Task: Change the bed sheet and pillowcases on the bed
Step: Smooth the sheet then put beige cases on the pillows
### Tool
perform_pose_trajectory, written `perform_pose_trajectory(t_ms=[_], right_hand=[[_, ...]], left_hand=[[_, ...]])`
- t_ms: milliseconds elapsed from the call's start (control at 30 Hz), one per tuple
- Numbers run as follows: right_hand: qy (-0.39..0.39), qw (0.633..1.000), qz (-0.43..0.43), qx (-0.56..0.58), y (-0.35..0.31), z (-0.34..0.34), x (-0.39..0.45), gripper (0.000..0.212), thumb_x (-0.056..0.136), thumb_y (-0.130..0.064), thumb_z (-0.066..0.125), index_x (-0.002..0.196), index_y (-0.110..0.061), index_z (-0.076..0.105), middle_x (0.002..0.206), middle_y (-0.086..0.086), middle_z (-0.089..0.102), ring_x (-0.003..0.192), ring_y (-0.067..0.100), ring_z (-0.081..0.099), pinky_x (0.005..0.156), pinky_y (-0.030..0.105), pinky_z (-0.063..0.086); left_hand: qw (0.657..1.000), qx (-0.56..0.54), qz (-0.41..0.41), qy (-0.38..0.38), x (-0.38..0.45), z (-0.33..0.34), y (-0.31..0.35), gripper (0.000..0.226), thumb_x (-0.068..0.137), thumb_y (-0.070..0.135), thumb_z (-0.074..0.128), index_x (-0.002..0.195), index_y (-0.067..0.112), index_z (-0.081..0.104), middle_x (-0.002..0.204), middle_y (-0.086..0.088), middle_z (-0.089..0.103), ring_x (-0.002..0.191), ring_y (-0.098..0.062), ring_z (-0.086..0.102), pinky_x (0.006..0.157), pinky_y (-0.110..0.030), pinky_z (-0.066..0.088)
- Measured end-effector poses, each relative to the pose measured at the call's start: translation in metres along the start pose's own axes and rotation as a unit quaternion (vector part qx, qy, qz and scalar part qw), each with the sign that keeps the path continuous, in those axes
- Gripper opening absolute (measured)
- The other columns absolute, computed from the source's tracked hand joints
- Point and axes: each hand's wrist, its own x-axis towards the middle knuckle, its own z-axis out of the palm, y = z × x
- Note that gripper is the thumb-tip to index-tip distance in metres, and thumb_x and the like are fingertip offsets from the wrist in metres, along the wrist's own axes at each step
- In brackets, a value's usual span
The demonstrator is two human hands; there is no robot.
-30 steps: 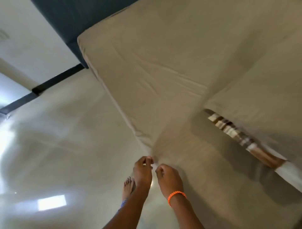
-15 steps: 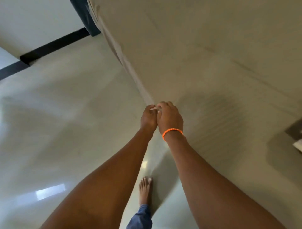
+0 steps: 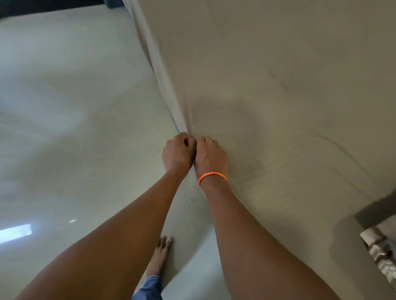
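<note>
A: Item one, what is hidden or unclear?

B: Bed [image 3: 115, 2]: only a dark corner shows at the top edge, the rest covered or cut off. Fingertips of both hands: tucked into cloth, not visible. Patterned cloth [image 3: 380, 254] at the right edge: cut off, kind cannot be told. Whole view somewhat blurred.

A: Item two, the sheet?

B: Sheet [image 3: 267, 85]: beige, spread over the bed, fills the upper right; its edge hangs down toward the pale floor [image 3: 64, 128].

A: Item three, the hands?

B: Left hand [image 3: 177, 153] and right hand [image 3: 211, 157]: side by side, knuckles touching, fingers curled, each bunching the sheet's edge. Creases fan out from the grip. Orange bracelet [image 3: 212, 177] on the right wrist.

A: Sundries?

B: One bare foot [image 3: 161, 252] on the floor between the forearms, blue trouser hem [image 3: 150, 288] below it.
</note>
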Motion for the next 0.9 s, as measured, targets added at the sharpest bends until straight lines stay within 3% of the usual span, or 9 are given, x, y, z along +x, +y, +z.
perform_pose_trajectory(t_ms=[200, 300, 400, 467, 567, 633, 733, 800, 900], right_hand=[[-0.042, 0.996, -0.071, -0.022, 0.000, -0.001, -0.009, 0.012, 0.098, -0.007, 0.050, 0.100, -0.016, 0.058, 0.103, 0.004, 0.064, 0.096, 0.030, 0.065, 0.065, 0.035, 0.031], [-0.057, 0.996, -0.068, -0.023, -0.002, -0.001, -0.011, 0.017, 0.098, -0.003, 0.049, 0.106, -0.014, 0.059, 0.111, 0.007, 0.063, 0.104, 0.031, 0.063, 0.072, 0.038, 0.038], [-0.079, 0.995, -0.051, -0.042, -0.006, 0.000, -0.011, 0.028, 0.099, 0.001, 0.044, 0.119, -0.011, 0.060, 0.117, 0.010, 0.067, 0.110, 0.029, 0.064, 0.084, 0.038, 0.051], [-0.101, 0.995, -0.002, -0.006, -0.011, 0.002, -0.015, 0.032, 0.101, 0.001, 0.044, 0.129, -0.007, 0.056, 0.118, 0.013, 0.069, 0.107, 0.030, 0.068, 0.082, 0.038, 0.052], [-0.146, 0.983, 0.043, 0.105, -0.014, 0.010, -0.025, 0.048, 0.099, -0.005, 0.049, 0.146, -0.009, 0.042, 0.125, 0.014, 0.067, 0.110, 0.032, 0.067, 0.078, 0.036, 0.048], [-0.077, 0.990, 0.033, 0.114, -0.009, 0.013, -0.042, 0.042, 0.096, -0.008, 0.054, 0.137, -0.017, 0.052, 0.115, 0.007, 0.069, 0.100, 0.030, 0.069, 0.066, 0.033, 0.041], [0.116, 0.990, 0.054, 0.059, 0.012, 0.008, -0.078, 0.015, 0.093, -0.027, 0.066, 0.106, -0.022, 0.060, 0.093, 0.003, 0.064, 0.080, 0.027, 0.065, 0.055, 0.035, 0.041], [0.139, 0.986, 0.096, 0.016, 0.036, 0.010, -0.111, 0.022, 0.094, -0.041, 0.064, 0.103, -0.022, 0.056, 0.095, 0.005, 0.059, 0.084, 0.028, 0.059, 0.065, 0.041, 0.045], [0.102, 0.983, 0.144, -0.056, 0.075, 0.016, -0.172, 0.030, 0.097, -0.051, 0.052, 0.103, -0.021, 0.053, 0.094, 0.007, 0.056, 0.082, 0.030, 0.056, 0.067, 0.044, 0.042]], left_hand=[[0.996, 0.051, -0.038, 0.057, -0.021, -0.009, -0.018, 0.023, 0.087, 0.030, 0.052, 0.068, 0.016, 0.052, 0.062, -0.002, 0.056, 0.058, -0.028, 0.051, 0.053, -0.035, 0.037], [0.996, 0.053, -0.071, 0.016, -0.019, -0.004, -0.015, 0.020, 0.086, 0.025, 0.050, 0.069, 0.015, 0.052, 0.066, -0.004, 0.056, 0.061, -0.029, 0.050, 0.054, -0.033, 0.033], [0.992, 0.001, -0.112, -0.064, -0.002, 0.003, -0.011, 0.014, 0.087, 0.017, 0.053, 0.081, 0.014, 0.064, 0.077, -0.005, 0.064, 0.070, -0.031, 0.058, 0.061, -0.035, 0.045], [0.981, -0.074, -0.141, -0.108, 0.007, 0.007, -0.013, 0.010, 0.092, 0.022, 0.060, 0.085, 0.021, 0.067, 0.088, -0.005, 0.071, 0.079, -0.030, 0.066, 0.073, -0.039, 0.056], [0.968, -0.145, -0.177, -0.106, 0.004, 0.007, -0.018, 0.006, 0.095, 0.028, 0.066, 0.097, 0.022, 0.064, 0.100, -0.003, 0.071, 0.088, -0.024, 0.069, 0.081, -0.040, 0.061], [0.964, -0.167, -0.183, -0.092, -0.011, 0.009, -0.019, 0.011, 0.096, 0.027, 0.064, 0.103, 0.019, 0.065, 0.099, -0.002, 0.072, 0.087, -0.021, 0.069, 0.079, -0.037, 0.060], [0.966, -0.196, -0.149, -0.079, -0.053, 0.019, -0.019, 0.019, 0.098, 0.030, 0.057, 0.096, 0.016, 0.068, 0.085, 0.001, 0.073, 0.083, -0.021, 0.071, 0.073, -0.035, 0.057], [0.975, -0.163, -0.116, -0.094, -0.094, 0.029, -0.021, 0.029, 0.103, 0.037, 0.051, 0.088, 0.016, 0.063, 0.082, -0.002, 0.070, 0.086, -0.030, 0.068, 0.072, -0.042, 0.052], [0.988, -0.074, -0.086, -0.106, -0.167, 0.046, -0.020, 0.038, 0.110, 0.046, 0.039, 0.095, 0.015, 0.053, 0.083, -0.005, 0.064, 0.083, -0.031, 0.060, 0.068, -0.037, 0.037]])
